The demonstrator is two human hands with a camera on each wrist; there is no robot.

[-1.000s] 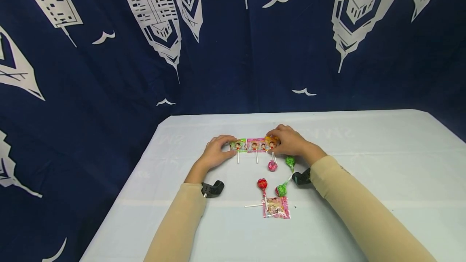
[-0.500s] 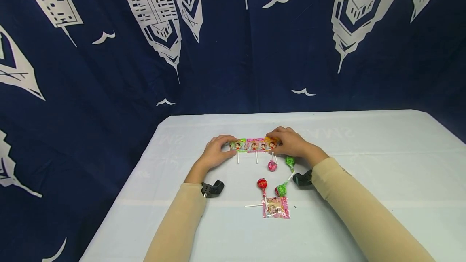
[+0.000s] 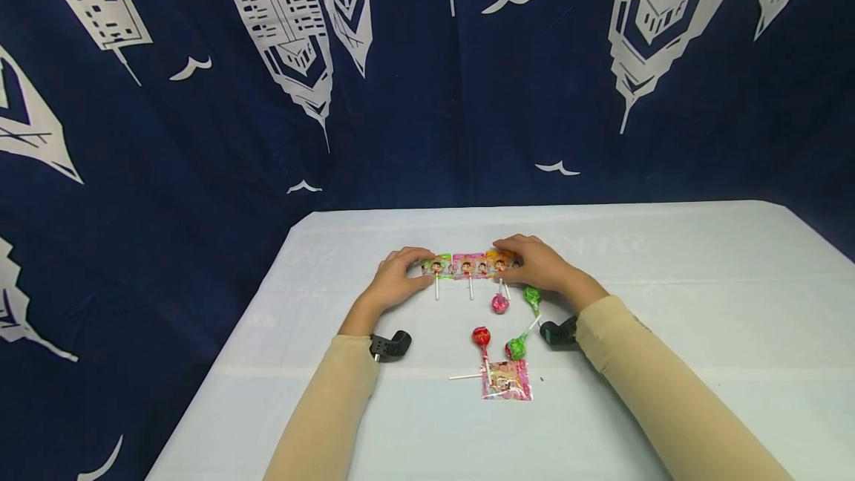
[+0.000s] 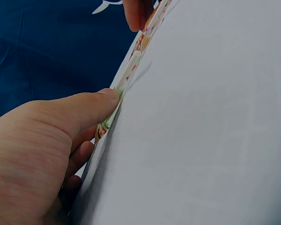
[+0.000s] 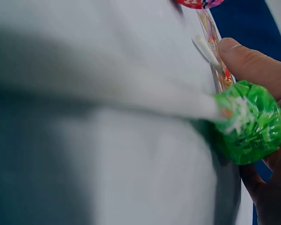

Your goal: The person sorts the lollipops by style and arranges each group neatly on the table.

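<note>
Three flat lollipops lie in a row on the table: one in a green wrapper (image 3: 437, 266), one in a pink wrapper (image 3: 470, 266), one in an orange wrapper (image 3: 499, 262). Their white sticks point toward me. My left hand (image 3: 394, 280) holds the green one's left end, thumb (image 4: 100, 101) on the near edge and fingers beyond. At the other end my right hand (image 3: 542, 266) spans the orange one between thumb (image 5: 239, 54) and fingers, covering part of it. Just below that hand are a round pink lollipop (image 3: 499, 304) and a round green lollipop (image 3: 532, 296).
Nearer me lie a red round lollipop (image 3: 481, 337), another green round lollipop (image 3: 517, 349) and a pink flat packet (image 3: 510, 383) with a stick to its left. The white table (image 3: 668, 362) ends at a dark blue curtain (image 3: 401, 132) behind.
My right hand has slid slightly to the right and toward me, showing more of the orange wrapper. The left hand and the loose lollipops stay where they were.
</note>
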